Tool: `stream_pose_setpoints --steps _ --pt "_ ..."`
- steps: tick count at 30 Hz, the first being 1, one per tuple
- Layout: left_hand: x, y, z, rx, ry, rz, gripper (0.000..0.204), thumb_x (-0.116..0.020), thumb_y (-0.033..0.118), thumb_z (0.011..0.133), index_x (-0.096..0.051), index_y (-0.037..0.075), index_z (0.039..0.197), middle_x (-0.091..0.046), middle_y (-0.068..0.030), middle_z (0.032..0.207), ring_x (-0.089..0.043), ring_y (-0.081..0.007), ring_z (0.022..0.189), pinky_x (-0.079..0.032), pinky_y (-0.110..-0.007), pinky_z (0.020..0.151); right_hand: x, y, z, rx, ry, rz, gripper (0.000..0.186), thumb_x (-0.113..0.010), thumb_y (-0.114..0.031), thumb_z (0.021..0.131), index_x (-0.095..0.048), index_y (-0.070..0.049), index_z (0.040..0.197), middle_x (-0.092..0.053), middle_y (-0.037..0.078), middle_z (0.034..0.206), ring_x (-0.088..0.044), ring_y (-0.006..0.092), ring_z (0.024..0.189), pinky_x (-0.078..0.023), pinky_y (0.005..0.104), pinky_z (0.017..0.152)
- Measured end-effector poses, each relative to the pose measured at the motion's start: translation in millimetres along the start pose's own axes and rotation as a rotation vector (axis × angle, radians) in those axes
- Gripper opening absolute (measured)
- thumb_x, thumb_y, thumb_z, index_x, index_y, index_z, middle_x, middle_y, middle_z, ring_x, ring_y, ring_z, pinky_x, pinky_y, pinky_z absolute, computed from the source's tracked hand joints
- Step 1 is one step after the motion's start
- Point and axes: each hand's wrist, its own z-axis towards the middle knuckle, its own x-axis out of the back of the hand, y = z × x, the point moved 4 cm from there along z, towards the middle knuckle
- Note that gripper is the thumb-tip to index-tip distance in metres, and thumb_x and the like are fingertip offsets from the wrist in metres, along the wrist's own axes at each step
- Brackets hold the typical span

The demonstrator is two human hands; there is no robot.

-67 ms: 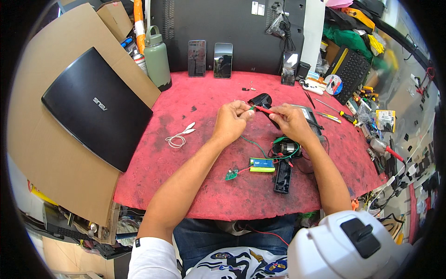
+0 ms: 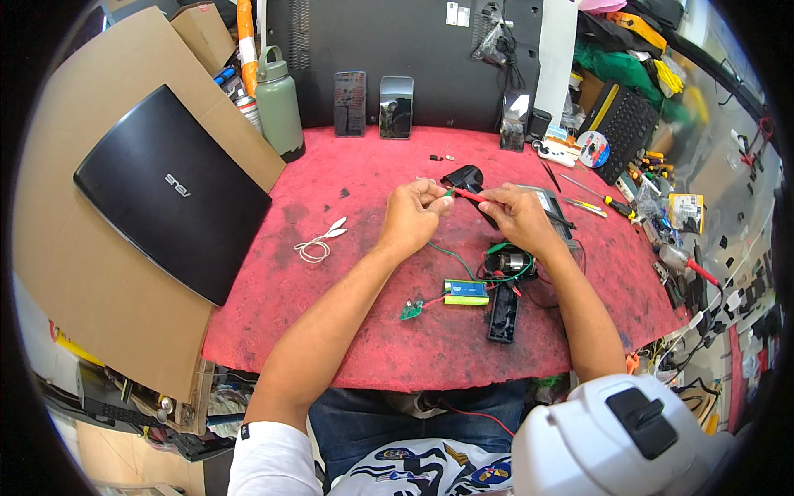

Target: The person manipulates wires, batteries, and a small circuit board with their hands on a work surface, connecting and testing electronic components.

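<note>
Above the middle of the red mat, my left hand (image 2: 410, 218) is closed in a pinch on a small green clip (image 2: 449, 193), whose green wire trails down toward the motor. My right hand (image 2: 523, 218) grips a red test probe (image 2: 470, 195), its tip meeting the green clip; whether they touch is too small to tell. A black plastic shell (image 2: 463, 176) lies just beyond the fingertips. Below the hands are a motor (image 2: 513, 262) in a black housing, a black handle part (image 2: 502, 318), a blue and yellow-green battery pack (image 2: 467, 292) and a wired green circuit board (image 2: 412, 310).
A white cable (image 2: 313, 248) lies left on the mat, beside a black laptop (image 2: 174, 194) on cardboard. A green bottle (image 2: 281, 112) and phones (image 2: 397, 107) stand at the back. Partly behind my right hand sits a grey device (image 2: 548, 201). Screwdrivers and tools (image 2: 616, 207) crowd the right.
</note>
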Motion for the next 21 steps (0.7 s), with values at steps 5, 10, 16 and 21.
stream_pose_setpoints --steps 5,10,16,21 --pt "-2 -3 1 -0.014 0.051 -0.019 0.007 -0.066 0.002 0.091 -0.065 -0.003 0.095 -0.073 -0.0099 0.085 -0.067 -0.0104 0.075 -0.051 -0.026 0.066 2 5 -3 0.036 0.08 0.012 0.018 -0.071 -0.013 0.087 -0.073 -0.001 0.1 -0.06 0.013 0.072 -0.056 0.0232 0.065 -0.042 0.0367 0.06" --pt "1 2 -2 0.001 0.014 -0.013 0.007 -0.066 0.002 0.091 -0.065 -0.004 0.095 -0.073 -0.011 0.086 -0.067 -0.0115 0.075 -0.053 -0.027 0.067 -2 2 -3 0.062 0.047 0.061 0.018 -0.071 -0.014 0.087 -0.073 -0.001 0.1 -0.063 0.012 0.074 -0.057 0.0233 0.066 -0.044 0.0364 0.062" --pt "0 -10 0 0.026 -0.008 0.043 0.012 -0.067 0.005 0.091 -0.066 -0.004 0.099 -0.074 -0.012 0.088 -0.068 -0.0133 0.078 -0.053 -0.028 0.069 -3 1 -4 -0.032 -0.067 0.001 0.022 -0.069 -0.016 0.087 -0.072 -0.002 0.104 -0.07 0.02 0.092 -0.068 0.0331 0.083 -0.052 0.0408 0.075" --pt "0 2 -5 -0.152 0.101 0.343 0.025 -0.07 0.013 0.089 -0.066 -0.003 0.108 -0.074 -0.0167 0.092 -0.071 -0.0201 0.083 -0.054 -0.032 0.073 50 39 -3 -0.13 0.243 0.013 0.029 -0.069 -0.024 0.09 -0.071 -0.001 0.109 -0.071 0.013 0.088 -0.063 0.0184 0.076 -0.05 0.033 0.071"
